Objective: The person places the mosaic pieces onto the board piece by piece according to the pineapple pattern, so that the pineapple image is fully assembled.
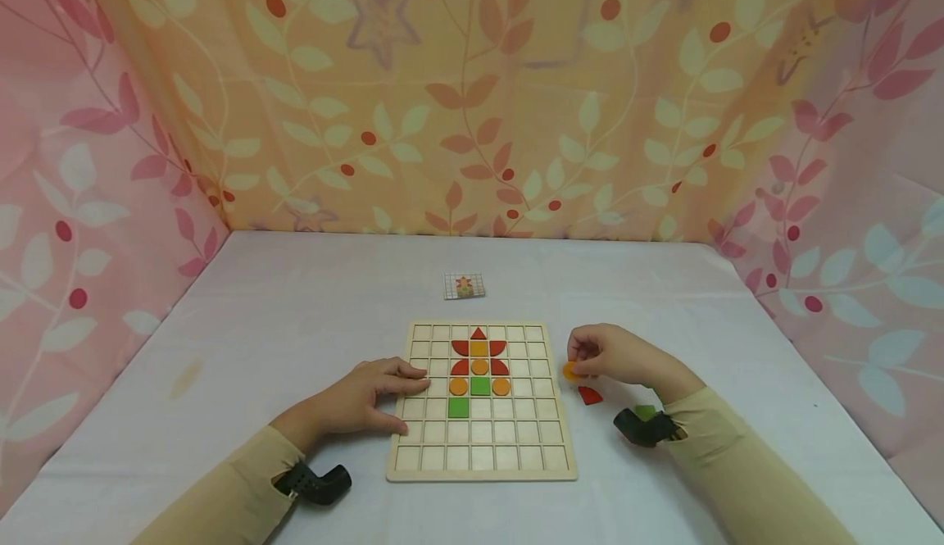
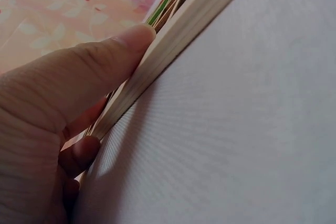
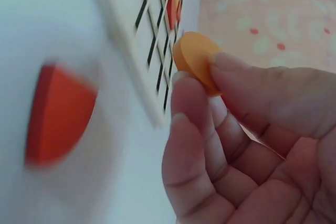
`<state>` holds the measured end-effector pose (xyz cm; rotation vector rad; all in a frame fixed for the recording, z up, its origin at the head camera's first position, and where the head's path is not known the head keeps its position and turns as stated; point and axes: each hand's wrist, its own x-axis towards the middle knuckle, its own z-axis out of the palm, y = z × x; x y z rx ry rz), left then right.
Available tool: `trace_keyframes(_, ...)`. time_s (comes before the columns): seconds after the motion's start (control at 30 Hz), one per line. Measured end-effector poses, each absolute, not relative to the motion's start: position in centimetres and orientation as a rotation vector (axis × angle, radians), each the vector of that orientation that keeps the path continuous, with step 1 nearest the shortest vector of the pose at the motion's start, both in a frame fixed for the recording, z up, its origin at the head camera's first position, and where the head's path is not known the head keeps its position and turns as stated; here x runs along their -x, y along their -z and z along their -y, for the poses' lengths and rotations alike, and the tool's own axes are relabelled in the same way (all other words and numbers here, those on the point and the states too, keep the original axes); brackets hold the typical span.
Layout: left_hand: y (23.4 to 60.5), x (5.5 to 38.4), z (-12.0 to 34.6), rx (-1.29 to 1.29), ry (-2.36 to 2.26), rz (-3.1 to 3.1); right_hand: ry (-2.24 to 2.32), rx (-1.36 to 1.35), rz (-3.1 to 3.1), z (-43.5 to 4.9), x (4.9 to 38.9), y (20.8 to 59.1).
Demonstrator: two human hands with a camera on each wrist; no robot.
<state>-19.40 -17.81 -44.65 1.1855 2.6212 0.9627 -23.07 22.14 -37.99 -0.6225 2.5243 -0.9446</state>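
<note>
A wooden grid board (image 1: 516, 430) lies on the table with red, orange and green pieces set in its squares. At its left edge rests my left hand (image 1: 361, 397), fingers extended over the rim. The left wrist view has the thumb (image 2: 113, 51) lying against the board's edge. Just off the right side, my right hand (image 1: 608, 352) pinches an orange disc (image 3: 197, 59) between thumb and fingertips. On the cloth below that hand sits a red quarter-circle piece (image 1: 589, 396), seen blurred in the right wrist view.
A small pattern card (image 1: 464, 286) lies behind the board. By the right wrist is a green piece (image 1: 646, 411), partly hidden by the black wrist camera (image 1: 642, 429). Patterned cloth walls (image 1: 472, 119) border the white table at the back and sides.
</note>
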Motion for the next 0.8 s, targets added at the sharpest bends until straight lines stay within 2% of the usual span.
trace_keyframes(0.3, 44.4, 19.3, 17.7, -1.152, -0.958, -2.626, 0.993, 0.630, -2.484, -18.0, 23.2, 37.9)
trace_keyframes(0.8, 44.3, 19.2, 17.7, -1.166, -0.950, -2.633, 0.935, 0.816, -2.424, -13.0, 22.3, 39.1)
